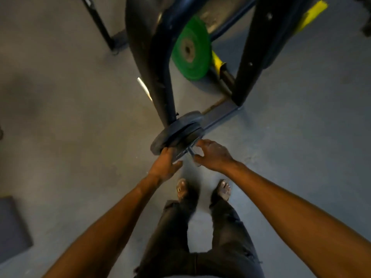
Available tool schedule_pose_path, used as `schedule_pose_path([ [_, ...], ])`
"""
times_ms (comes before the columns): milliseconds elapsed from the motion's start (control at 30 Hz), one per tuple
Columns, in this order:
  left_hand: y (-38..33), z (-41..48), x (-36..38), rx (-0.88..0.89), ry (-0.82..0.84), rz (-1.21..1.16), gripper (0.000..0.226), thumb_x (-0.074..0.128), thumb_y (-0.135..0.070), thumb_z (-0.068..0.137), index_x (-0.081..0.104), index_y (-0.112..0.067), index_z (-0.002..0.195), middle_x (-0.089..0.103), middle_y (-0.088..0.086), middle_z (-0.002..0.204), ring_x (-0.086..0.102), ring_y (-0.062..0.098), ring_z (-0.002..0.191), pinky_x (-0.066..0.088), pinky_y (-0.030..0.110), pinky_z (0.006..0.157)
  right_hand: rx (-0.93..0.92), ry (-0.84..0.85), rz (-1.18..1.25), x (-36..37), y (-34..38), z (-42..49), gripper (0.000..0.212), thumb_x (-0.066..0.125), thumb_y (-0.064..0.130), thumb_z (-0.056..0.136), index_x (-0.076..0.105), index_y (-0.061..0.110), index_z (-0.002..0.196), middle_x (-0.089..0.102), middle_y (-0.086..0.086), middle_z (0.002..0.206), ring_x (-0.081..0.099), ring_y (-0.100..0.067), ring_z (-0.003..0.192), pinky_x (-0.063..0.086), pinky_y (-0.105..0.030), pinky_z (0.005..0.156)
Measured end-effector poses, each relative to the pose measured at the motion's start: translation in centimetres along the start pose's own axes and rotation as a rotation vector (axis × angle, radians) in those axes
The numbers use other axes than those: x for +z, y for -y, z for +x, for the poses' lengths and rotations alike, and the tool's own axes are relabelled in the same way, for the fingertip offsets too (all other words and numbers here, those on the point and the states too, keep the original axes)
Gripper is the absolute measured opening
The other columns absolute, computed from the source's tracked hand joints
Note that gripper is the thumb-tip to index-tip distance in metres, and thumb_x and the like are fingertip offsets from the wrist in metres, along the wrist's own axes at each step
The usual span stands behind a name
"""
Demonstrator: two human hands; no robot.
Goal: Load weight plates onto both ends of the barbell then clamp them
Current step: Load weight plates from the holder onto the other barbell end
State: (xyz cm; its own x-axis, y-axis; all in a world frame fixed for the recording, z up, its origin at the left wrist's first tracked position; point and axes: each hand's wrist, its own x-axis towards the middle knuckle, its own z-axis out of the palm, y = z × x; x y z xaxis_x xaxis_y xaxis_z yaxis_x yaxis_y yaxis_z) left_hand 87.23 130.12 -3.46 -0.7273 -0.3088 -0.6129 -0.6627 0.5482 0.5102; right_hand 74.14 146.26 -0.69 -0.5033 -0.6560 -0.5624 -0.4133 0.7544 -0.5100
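The near end of the barbell sleeve points toward me at frame centre. Dark grey weight plates sit stacked on it, close against the rack. My left hand grips the lower edge of the nearest plate. My right hand hovers at the sleeve tip with fingers spread and curled around it; whether it touches the metal or holds a clamp is unclear in the blur. The far end of the bar is hidden behind the rack.
A dark blue rack frame rises just behind the plates, with a second upright to the right. A green plate leans inside it beside yellow parts. A dark mat lies at the left. My feet stand on grey floor.
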Motion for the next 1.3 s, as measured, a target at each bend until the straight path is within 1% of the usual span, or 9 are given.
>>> schedule_pose_path([
  [167,1.2,1.7,1.9,-0.019,-0.16,-0.032,0.06,0.072,-0.024,0.089,0.044,-0.012,0.14,0.048,0.014,0.14,0.055,0.031,0.121,0.05,0.042,0.099,-0.17,-0.054,-0.185,0.8,-1.6,4.5,0.061,0.065,0.032,0.094,0.044,0.01,0.147,0.05,-0.016,0.15,0.052,-0.036,0.134,0.048,-0.048,0.106],
  [300,2.3,2.5,2.5,-0.011,-0.216,-0.037,0.051,0.076,-0.015,0.084,0.052,-0.007,0.128,0.053,0.016,0.129,0.056,0.032,0.114,0.05,0.04,0.095,-0.253,-0.124,-0.36,1.8,-1.8,7.1,0.056,0.074,0.019,0.083,0.05,0.011,0.133,0.054,-0.014,0.128,0.062,-0.033,0.103,0.052,-0.039,0.082],
  [433,2.9,2.5,3.6,0.012,-0.23,-0.024,0.054,0.08,-0.024,0.08,0.054,-0.012,0.127,0.049,0.009,0.132,0.054,0.023,0.11,0.05,0.033,0.091,-0.371,-0.104,-0.585,1.6,-2.7,8.3,0.055,0.073,0.01,0.077,0.053,0.011,0.128,0.056,-0.013,0.121,0.061,-0.032,0.101,0.054,-0.041,0.08],
  [633,2.8,2.3,6.3,0.102,-0.274,0.262,0.052,0.08,-0.024,0.076,0.055,-0.013,0.121,0.053,0.009,0.123,0.055,0.029,0.103,0.049,0.039,0.083,-0.502,-0.015,-0.781,2.8,-3.4,8.2,0.045,0.076,0.006,0.073,0.064,0.006,0.116,0.059,-0.02,0.111,0.061,-0.037,0.097,0.054,-0.046,0.074],
  [767,2.0,1.5,8.9,0.073,-0.254,0.207,0.039,0.07,-0.019,0.082,0.047,-0.016,0.112,0.062,0.008,0.104,0.062,0.029,0.089,0.053,0.041,0.076,-0.475,0.056,-0.763,5.3,-4.6,6.2,0.049,0.08,0.007,0.073,0.062,0.004,0.119,0.068,-0.019,0.1,0.069,-0.036,0.085,0.058,-0.044,0.073],
  [867,2.3,1.4,9.1,0.08,-0.234,0.206,0.036,0.063,-0.019,0.088,0.045,-0.018,0.119,0.066,0.008,0.096,0.065,0.028,0.08,0.053,0.038,0.072,-0.463,0.045,-0.696,5.5,-5.4,5.1,0.047,0.071,0.014,0.087,0.054,0.009,0.13,0.069,-0.016,0.102,0.071,-0.032,0.084,0.059,-0.042,0.072],
  [967,2.0,0.5,8.3,0.142,-0.099,0.222,0.03,0.062,-0.023,0.089,0.05,-0.021,0.117,0.067,0.005,0.099,0.066,0.026,0.087,0.048,0.032,0.073,-0.493,0.092,-0.557,5.3,-6.8,3.2,0.048,0.064,0.023,0.094,0.048,0.014,0.139,0.068,-0.014,0.105,0.07,-0.028,0.086,0.057,-0.036,0.073],
  [1100,0.1,-3.4,7.6,0.238,0.05,0.316,0.037,0.067,-0.028,0.086,0.057,-0.024,0.121,0.07,0.003,0.108,0.067,0.024,0.096,0.04,0.026,0.075,-0.323,0.226,-0.362,4.4,-6.9,-4.0,0.041,0.06,0.032,0.097,0.043,0.022,0.134,0.067,-0.009,0.117,0.068,-0.026,0.097,0.059,-0.037,0.082],
  [1300,-4.6,-13.1,4.7,0.515,-0.069,0.106,0.034,0.067,-0.039,0.086,0.063,-0.027,0.117,0.068,-0.002,0.111,0.062,0.016,0.101,0.043,0.025,0.082,-0.224,-0.013,-0.167,-0.4,-5.0,-17.9,0.028,0.06,0.035,0.094,0.058,0.029,0.122,0.073,0.001,0.105,0.069,-0.022,0.091,0.057,-0.041,0.078],
])
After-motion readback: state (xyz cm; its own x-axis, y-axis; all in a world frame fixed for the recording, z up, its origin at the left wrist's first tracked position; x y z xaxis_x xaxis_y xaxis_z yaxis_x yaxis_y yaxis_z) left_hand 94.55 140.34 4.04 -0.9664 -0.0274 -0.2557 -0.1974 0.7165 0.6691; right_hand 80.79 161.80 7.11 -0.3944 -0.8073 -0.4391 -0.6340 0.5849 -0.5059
